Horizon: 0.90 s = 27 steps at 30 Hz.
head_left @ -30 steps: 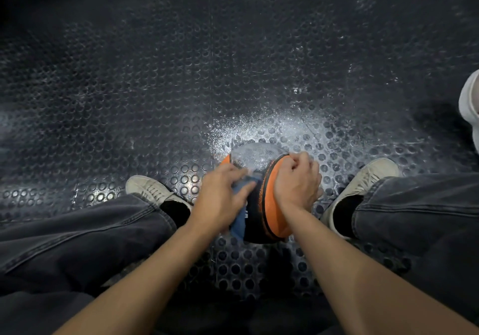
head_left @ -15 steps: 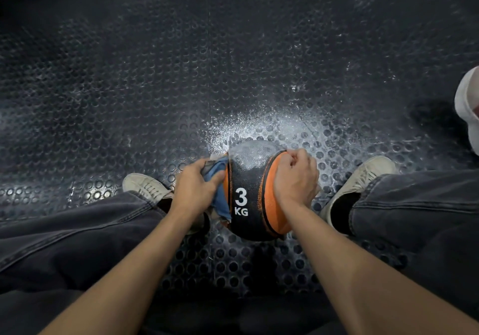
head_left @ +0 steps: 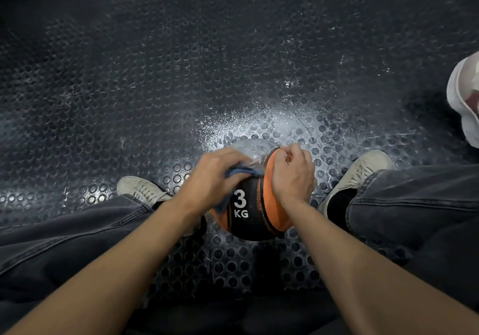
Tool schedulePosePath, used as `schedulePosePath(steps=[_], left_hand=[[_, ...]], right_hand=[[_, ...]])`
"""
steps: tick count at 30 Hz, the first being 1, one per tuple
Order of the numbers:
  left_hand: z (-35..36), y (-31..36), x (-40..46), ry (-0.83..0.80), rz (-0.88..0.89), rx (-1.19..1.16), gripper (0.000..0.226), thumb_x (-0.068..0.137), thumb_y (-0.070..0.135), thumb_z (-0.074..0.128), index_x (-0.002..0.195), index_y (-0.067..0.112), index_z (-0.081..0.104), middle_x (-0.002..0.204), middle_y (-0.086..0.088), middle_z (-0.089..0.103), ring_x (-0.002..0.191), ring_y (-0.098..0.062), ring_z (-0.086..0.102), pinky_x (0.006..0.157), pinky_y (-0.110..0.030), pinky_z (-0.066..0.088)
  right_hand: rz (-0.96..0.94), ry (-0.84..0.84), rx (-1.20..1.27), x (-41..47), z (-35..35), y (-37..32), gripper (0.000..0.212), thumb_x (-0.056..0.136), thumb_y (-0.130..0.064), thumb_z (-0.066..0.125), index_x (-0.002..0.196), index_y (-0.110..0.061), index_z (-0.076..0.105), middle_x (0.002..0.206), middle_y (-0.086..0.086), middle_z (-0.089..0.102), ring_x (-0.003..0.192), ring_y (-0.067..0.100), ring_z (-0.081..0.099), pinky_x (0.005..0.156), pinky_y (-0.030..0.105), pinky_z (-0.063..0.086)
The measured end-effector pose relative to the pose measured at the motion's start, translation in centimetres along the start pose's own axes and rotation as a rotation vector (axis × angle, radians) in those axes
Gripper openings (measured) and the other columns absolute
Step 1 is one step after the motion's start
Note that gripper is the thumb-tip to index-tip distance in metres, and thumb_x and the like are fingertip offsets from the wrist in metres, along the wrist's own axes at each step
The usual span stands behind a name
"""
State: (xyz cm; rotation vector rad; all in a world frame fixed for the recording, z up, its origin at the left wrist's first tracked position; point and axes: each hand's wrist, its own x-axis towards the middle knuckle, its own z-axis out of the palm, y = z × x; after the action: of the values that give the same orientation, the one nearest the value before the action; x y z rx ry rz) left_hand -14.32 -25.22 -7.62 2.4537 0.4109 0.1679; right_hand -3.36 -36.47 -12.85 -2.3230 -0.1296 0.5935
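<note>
A black and orange medicine ball (head_left: 250, 220) marked "3 KG" sits on the studded rubber floor (head_left: 181, 75) between my feet. My left hand (head_left: 215, 179) presses a blue cloth (head_left: 239, 172) against the ball's upper left side, fingers curled round the cloth. My right hand (head_left: 293, 176) lies on the ball's orange right side with curled fingers, steadying it. The top of the ball looks wet and shiny.
My two pale sneakers, the left sneaker (head_left: 140, 189) and the right sneaker (head_left: 363, 169), flank the ball, with my dark-jeaned legs below. Another person's white shoe (head_left: 464, 101) stands at the right edge. White speckles of wet or dust cover the floor beyond the ball.
My left hand with the cloth swept from the ball's front to its left side, then back up onto the top. The "3 KG" mark came into view. The right hand stayed put.
</note>
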Motion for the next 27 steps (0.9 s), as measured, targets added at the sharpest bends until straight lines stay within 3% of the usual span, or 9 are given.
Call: schedulePosePath(steps=[3,8,12,16,21,25,27], left_hand=[[-1.5,-1.7,-1.7,0.03,-0.016,-0.014,0.014,0.083,0.014,0.073,0.095,0.008,0.072,0.09,0.0,0.069,0.08,-0.01,0.062,0.077,-0.02,0.048],[1.5,1.3,1.6,0.035,0.023,0.033,0.012,0.084,0.011,0.07,0.095,0.007,0.072,0.09,-0.002,0.069,0.082,-0.012,0.059,0.08,-0.022,0.047],[-1.1,-2.0,-1.1,-0.06,0.039,0.009,0.019,0.085,0.018,0.071,0.101,0.009,0.07,0.094,0.0,0.068,0.084,-0.008,0.06,0.079,-0.015,0.046],[-1.3,-2.7,-2.0,-0.019,0.008,0.047,0.013,0.087,0.018,0.068,0.095,0.007,0.069,0.089,-0.001,0.066,0.081,-0.008,0.057,0.078,-0.008,0.04],[1.2,-0.3,0.9,-0.021,0.047,0.048,0.011,0.087,0.017,0.068,0.094,0.008,0.069,0.09,0.002,0.065,0.083,-0.009,0.056,0.08,-0.02,0.045],[-0.8,-2.4,-2.1,-0.012,0.066,-0.008,0.021,0.089,0.021,0.064,0.103,0.006,0.069,0.097,-0.002,0.066,0.086,-0.013,0.06,0.081,-0.017,0.046],[-0.2,-1.8,-2.0,0.003,0.09,0.009,0.022,0.089,0.022,0.06,0.101,0.006,0.069,0.097,-0.003,0.066,0.087,-0.014,0.06,0.083,-0.02,0.046]], right_hand=[[-0.033,-0.022,-0.012,0.1,0.1,-0.3,0.012,0.097,-0.034,0.04,0.09,-0.03,0.05,0.103,-0.007,0.049,0.106,0.02,0.046,0.102,0.05,0.039],[-0.095,-0.048,-0.045,0.0,0.1,-0.2,0.014,0.099,-0.035,0.04,0.089,-0.029,0.047,0.102,-0.007,0.049,0.102,0.019,0.044,0.099,0.047,0.04],[-0.109,-0.072,-0.025,0.1,0.1,0.1,0.011,0.098,-0.034,0.043,0.091,-0.031,0.05,0.105,-0.009,0.051,0.105,0.017,0.046,0.101,0.048,0.04],[-0.166,-0.105,-0.067,0.3,0.3,-0.5,0.014,0.097,-0.031,0.042,0.086,-0.029,0.049,0.102,-0.01,0.054,0.104,0.018,0.048,0.1,0.045,0.039],[-0.153,-0.082,-0.029,0.6,-0.1,-0.2,0.024,0.099,-0.03,0.041,0.075,-0.034,0.041,0.096,-0.008,0.053,0.101,0.019,0.05,0.098,0.049,0.043],[-0.179,-0.09,0.014,0.6,-0.1,0.2,0.028,0.102,-0.02,0.037,0.1,-0.031,0.063,0.11,-0.01,0.059,0.109,0.016,0.049,0.102,0.045,0.04],[-0.205,-0.112,-0.019,0.6,-0.1,0.0,0.03,0.102,-0.017,0.036,0.105,-0.028,0.064,0.11,-0.011,0.057,0.106,0.015,0.049,0.1,0.044,0.04]])
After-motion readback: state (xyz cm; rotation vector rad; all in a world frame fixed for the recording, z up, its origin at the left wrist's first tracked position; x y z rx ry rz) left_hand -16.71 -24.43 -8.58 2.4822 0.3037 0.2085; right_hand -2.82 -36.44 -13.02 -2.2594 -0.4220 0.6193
